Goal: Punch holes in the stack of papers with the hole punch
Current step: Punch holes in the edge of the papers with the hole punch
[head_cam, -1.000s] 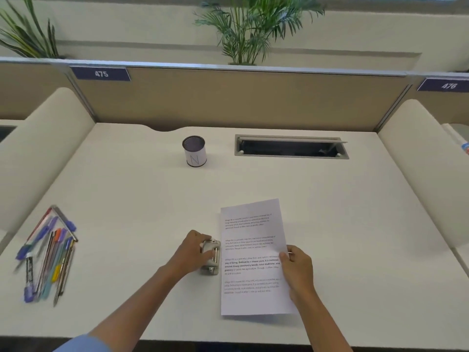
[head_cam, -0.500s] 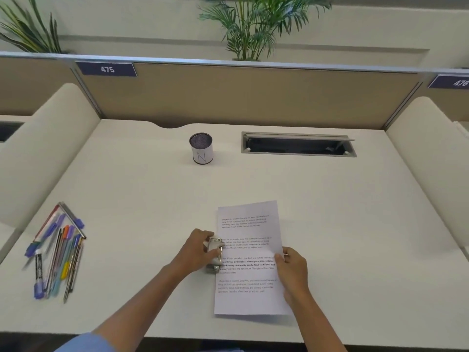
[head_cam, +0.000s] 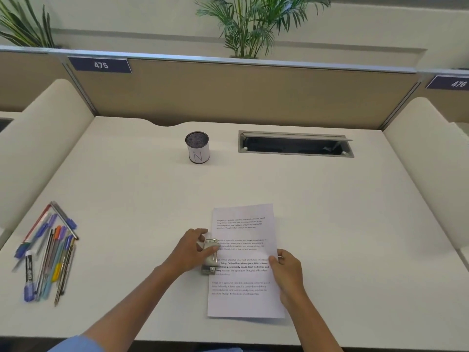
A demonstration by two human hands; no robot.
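Papers [head_cam: 245, 260] lie flat near the table's [head_cam: 330, 224] front edge, long axis near-to-far, printed text upright to the viewer. Hole punch [head_cam: 211, 256] straddles their left edge, gripped by left hand [head_cam: 190, 251]. Right hand [head_cam: 288, 271] pinches the right edge. Cup [head_cam: 197, 147] marked "N"; divider signs [head_cam: 100, 65] read "475", "476".

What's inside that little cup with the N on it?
The cup stands at the back of the desk. Its top looks dark and meshy. Nothing sticks out, and the camera cannot see down inside it.
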